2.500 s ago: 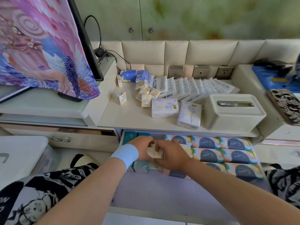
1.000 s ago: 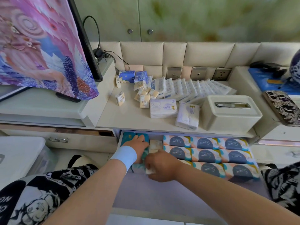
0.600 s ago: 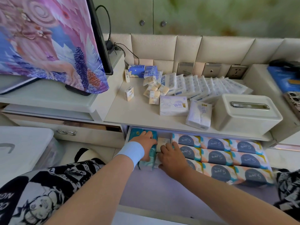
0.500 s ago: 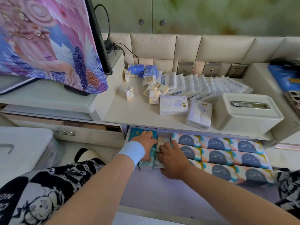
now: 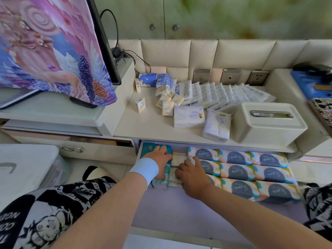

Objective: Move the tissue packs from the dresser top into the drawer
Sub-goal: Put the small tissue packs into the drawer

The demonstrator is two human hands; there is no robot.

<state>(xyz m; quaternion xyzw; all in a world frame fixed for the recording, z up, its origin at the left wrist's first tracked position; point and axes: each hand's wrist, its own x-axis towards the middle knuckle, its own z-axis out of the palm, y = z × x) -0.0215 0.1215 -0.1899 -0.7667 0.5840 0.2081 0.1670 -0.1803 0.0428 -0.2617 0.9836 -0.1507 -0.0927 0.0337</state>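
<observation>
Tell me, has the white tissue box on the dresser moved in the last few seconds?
No. The tissue box stays just right of the tilted white tissue pack, near the dresser front edge, as before.

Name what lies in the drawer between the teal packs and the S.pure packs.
A narrow column of small cream tissue packs, seen in the head view.
</observation>
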